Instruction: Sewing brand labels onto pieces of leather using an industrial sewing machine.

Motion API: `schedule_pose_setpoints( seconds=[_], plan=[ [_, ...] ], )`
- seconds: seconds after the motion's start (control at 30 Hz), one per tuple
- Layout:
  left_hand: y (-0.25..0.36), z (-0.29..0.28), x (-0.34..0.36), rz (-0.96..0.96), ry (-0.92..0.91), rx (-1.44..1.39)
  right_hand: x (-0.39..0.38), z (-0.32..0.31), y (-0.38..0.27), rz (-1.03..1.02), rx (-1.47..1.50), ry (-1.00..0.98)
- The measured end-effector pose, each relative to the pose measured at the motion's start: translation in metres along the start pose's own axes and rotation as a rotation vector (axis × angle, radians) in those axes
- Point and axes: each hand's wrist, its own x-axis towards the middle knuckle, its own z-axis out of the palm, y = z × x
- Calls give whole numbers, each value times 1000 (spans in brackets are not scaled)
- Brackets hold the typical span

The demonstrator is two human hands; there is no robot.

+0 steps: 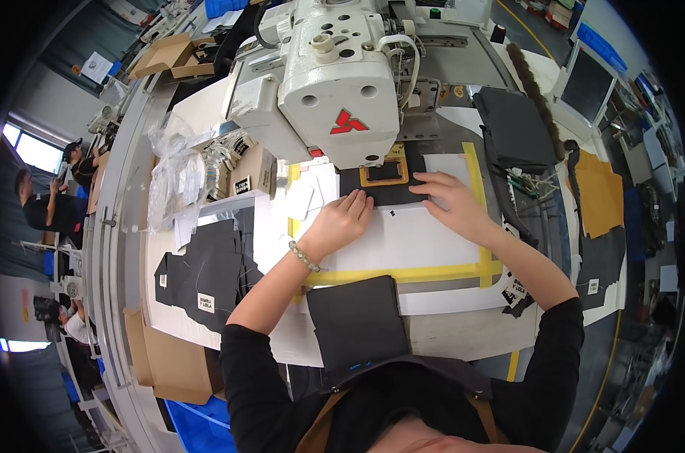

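A dark fabric piece (394, 198) lies under the head of a white sewing machine (338, 90), on the white work plate. Pressing on its middle is a small brass-coloured clamp frame (384, 174) with a dark rectangle inside. My left hand (344, 223) rests with its fingertips on the fabric's near left corner, fingers close together and laid down on it. At the right edge, my right hand (454, 202) touches the fabric with fingers apart, the index finger stretched toward the clamp frame. The undersides of both hands are hidden.
Yellow tape (403, 275) borders the white plate. A dark fabric stack (357, 318) lies at the near edge; labelled dark pieces (206, 272) lie left. A box of labels (240, 174) stands back left, more dark fabric (517, 128) back right, and a monitor (588, 83) beyond.
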Motion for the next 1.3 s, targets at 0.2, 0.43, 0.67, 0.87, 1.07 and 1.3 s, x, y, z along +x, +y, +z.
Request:
schedule_pose_setpoints(
  seconds=[0.2, 0.43, 0.67, 0.87, 1.07, 1.3],
  plan=[
    [2, 1, 6, -44, -7, -2, 0, 8, 20, -119, -168, 8],
    [5, -6, 0, -239, -8, -169, 3, 7, 18, -134, -207, 11],
    [-10, -27, -14, -549, -25, -375, -6, -4, 10, -168, -408, 105],
    [-9, -25, -18, -571, -27, -388, -8, 0, 18, -193, -443, 158],
    [-9, -20, -22, -575, -26, -414, -7, 2, 19, -188, -477, 178],
    [-6, -17, -21, -548, 16, -388, -8, 2, 17, -182, -470, 132]
  ],
)
